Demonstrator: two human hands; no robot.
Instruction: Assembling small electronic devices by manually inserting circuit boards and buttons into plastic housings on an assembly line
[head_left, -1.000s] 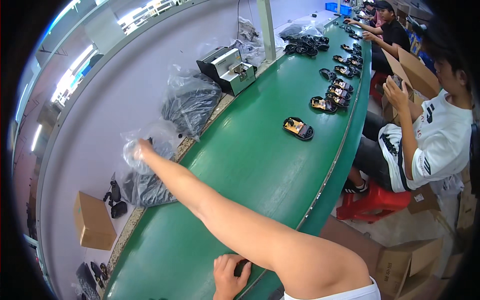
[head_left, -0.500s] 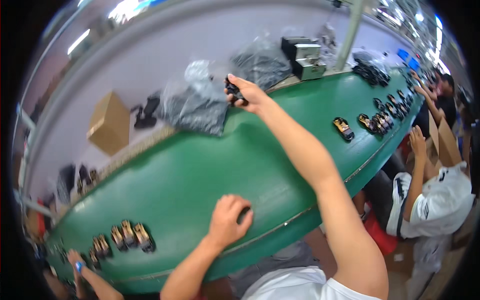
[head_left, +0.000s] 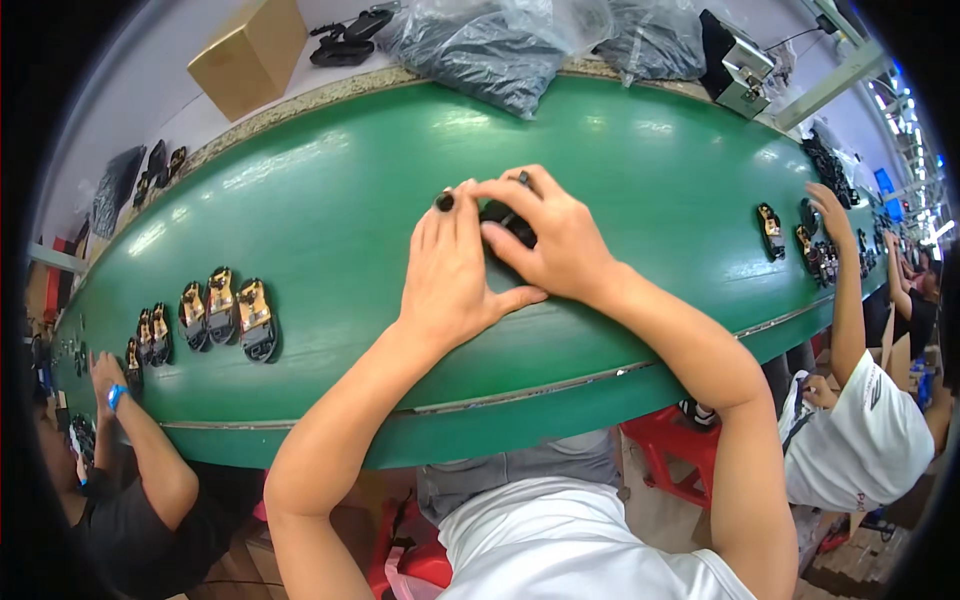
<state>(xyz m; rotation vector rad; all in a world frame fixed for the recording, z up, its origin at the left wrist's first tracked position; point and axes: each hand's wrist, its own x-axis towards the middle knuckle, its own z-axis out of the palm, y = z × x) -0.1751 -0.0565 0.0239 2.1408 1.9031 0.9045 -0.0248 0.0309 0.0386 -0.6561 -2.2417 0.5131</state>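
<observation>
Above the middle of the green belt, my hands meet. My left hand (head_left: 447, 275) has its fingers pressed together, and a small rounded black piece (head_left: 444, 201) shows at their tips. Curled over a black plastic part (head_left: 508, 222) is my right hand (head_left: 555, 235), its fingertips close to the left hand's. A bit of black (head_left: 523, 178) also shows among the right fingers. The hands cover most of these parts, so their exact kind cannot be made out.
Several black oval housings with gold-coloured insides (head_left: 257, 320) lie left on the green belt (head_left: 350, 230); more (head_left: 770, 232) lie right. Behind are a grey plastic bag (head_left: 490, 55), cardboard box (head_left: 248, 55) and metal box (head_left: 745, 75). Co-workers' arms (head_left: 150, 430) reach in from both sides.
My right hand has come back from beside the plastic bags with a black part and joined my left hand over the belt. The view has shifted downward.
</observation>
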